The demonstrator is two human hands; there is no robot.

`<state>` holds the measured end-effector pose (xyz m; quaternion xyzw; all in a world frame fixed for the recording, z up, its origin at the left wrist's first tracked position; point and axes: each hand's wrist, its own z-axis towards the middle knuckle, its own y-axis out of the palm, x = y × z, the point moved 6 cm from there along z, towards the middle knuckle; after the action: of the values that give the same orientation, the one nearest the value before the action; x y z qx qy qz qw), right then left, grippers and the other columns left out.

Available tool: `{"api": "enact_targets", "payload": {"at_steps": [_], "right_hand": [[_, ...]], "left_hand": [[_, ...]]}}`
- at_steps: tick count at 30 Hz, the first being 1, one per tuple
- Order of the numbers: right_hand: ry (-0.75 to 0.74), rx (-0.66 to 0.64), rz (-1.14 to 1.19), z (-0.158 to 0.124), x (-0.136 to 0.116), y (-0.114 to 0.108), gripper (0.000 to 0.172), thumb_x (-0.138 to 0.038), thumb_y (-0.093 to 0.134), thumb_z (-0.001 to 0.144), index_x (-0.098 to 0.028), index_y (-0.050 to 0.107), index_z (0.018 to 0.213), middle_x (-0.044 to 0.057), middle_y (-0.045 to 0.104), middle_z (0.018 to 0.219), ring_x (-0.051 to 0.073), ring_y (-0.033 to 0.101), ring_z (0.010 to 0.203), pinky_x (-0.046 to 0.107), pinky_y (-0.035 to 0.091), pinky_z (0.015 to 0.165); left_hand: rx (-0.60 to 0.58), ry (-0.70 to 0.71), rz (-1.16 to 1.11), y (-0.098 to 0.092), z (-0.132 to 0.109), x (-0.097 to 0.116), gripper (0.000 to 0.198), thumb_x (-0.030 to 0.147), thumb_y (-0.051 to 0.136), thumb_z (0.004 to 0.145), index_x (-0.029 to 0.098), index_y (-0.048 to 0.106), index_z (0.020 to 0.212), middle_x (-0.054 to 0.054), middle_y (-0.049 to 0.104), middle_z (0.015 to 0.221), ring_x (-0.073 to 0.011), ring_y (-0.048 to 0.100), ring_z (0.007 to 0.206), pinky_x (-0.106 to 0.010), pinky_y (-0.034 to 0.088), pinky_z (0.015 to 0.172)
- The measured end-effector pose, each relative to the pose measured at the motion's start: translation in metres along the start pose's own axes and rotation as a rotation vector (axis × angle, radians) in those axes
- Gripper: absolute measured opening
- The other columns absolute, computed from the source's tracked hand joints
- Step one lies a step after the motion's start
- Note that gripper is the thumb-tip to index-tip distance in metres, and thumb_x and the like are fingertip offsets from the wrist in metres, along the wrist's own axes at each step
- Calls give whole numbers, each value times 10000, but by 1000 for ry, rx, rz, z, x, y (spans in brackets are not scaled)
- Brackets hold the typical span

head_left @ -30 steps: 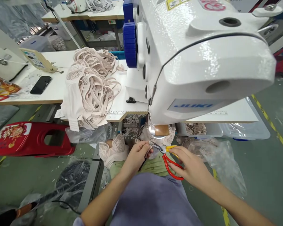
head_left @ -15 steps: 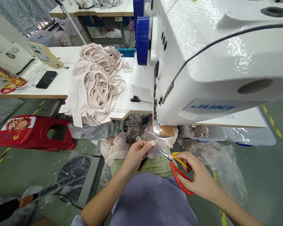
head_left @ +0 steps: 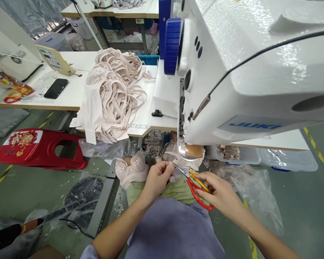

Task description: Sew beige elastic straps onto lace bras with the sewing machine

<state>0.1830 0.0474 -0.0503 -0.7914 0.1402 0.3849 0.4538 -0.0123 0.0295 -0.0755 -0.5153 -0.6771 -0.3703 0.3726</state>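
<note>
My right hand [head_left: 214,190] grips scissors [head_left: 196,189] with one red and one yellow handle. Their blades reach left to the fingertips of my left hand [head_left: 159,176], which is closed in a pinch on a small pale piece of fabric [head_left: 171,164]. Most of that piece is hidden by the fingers. Beige lace bras [head_left: 137,167] lie over my lap, just beyond and beside both hands. Above my hands hangs the head of a white sewing machine [head_left: 248,108].
A heap of beige bras [head_left: 110,97] lies on the white table left of the machine. Farther left are a phone [head_left: 56,88] and a control panel [head_left: 52,59]. A red stool [head_left: 43,149] stands on the floor; plastic bins [head_left: 248,156] sit at right.
The scissors have moved left, bringing the blade tips to the fabric piece at my left fingertips. The view has shifted slightly.
</note>
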Motion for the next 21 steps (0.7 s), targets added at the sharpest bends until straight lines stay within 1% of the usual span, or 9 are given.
{"api": "enact_targets", "payload": {"at_steps": [3, 7, 11, 14, 16, 17, 18, 20, 21], "right_hand": [[50, 20, -12, -14, 13, -11, 314, -408, 557, 842, -255, 687, 1084, 17, 620, 720, 167, 558, 524, 289, 454, 486], [99, 74, -114, -14, 38, -50, 357, -493, 571, 834, -266, 693, 1080, 38, 659, 716, 191, 599, 520, 288, 457, 436], [18, 345, -434, 37, 53, -116, 408, -544, 560, 851, -214, 701, 1046, 109, 712, 807, 258, 652, 634, 338, 491, 506], [-157, 563, -597, 58, 38, -146, 392, -477, 514, 885, -158, 687, 1032, 176, 719, 974, 329, 683, 867, 427, 546, 708], [-286, 692, -619, 48, 19, -138, 366, -441, 487, 917, -154, 673, 1048, 186, 714, 1008, 329, 677, 933, 444, 552, 779], [-368, 717, -595, 39, 11, -122, 318, -421, 505, 921, -178, 669, 1044, 159, 725, 975, 301, 685, 906, 413, 561, 774], [-455, 628, -567, 35, 4, -95, 267, -393, 537, 921, -215, 664, 1073, 126, 733, 1004, 266, 690, 918, 374, 564, 803], [-663, 304, -521, 29, -5, -27, 298, -388, 608, 879, -273, 655, 1150, 84, 735, 1092, 228, 692, 955, 307, 557, 836], [-712, 239, -528, 28, -6, 0, 309, -402, 647, 844, -306, 666, 1137, 41, 750, 1054, 204, 703, 904, 261, 558, 795]], "left_hand": [[30, -4, -71, -2, -3, -1, 399, 518, 701, 722, 174, 534, 610, 60, 455, 545, -75, 358, 529, -218, 296, 539], [16, -58, -190, 0, -3, -5, 477, 589, 715, 684, 191, 470, 590, 80, 389, 512, -64, 310, 496, -211, 286, 511], [-39, -112, -235, 7, -3, -3, 490, 614, 733, 648, 175, 516, 627, 56, 461, 553, -58, 373, 496, -199, 296, 497], [-126, -115, -209, 14, -7, -1, 502, 630, 722, 630, 163, 539, 613, 23, 519, 555, -59, 410, 443, -205, 273, 450], [-221, -211, -212, 18, -6, -12, 518, 639, 741, 584, 154, 601, 702, 5, 571, 574, -75, 431, 427, -214, 288, 434], [-274, -275, -215, 21, -3, -20, 535, 642, 757, 543, 162, 605, 724, 5, 580, 576, -84, 442, 426, -217, 296, 431], [-346, -325, -181, 23, 2, -28, 549, 650, 760, 505, 166, 613, 718, 3, 578, 563, -97, 448, 429, -222, 292, 428], [-463, -261, -16, 27, 15, -35, 490, 619, 751, 529, 160, 635, 655, 10, 550, 535, -94, 438, 453, -220, 299, 460], [-498, -220, 88, 27, 21, -37, 445, 593, 743, 562, 165, 645, 637, 21, 531, 526, -93, 428, 464, -220, 303, 474]]}}
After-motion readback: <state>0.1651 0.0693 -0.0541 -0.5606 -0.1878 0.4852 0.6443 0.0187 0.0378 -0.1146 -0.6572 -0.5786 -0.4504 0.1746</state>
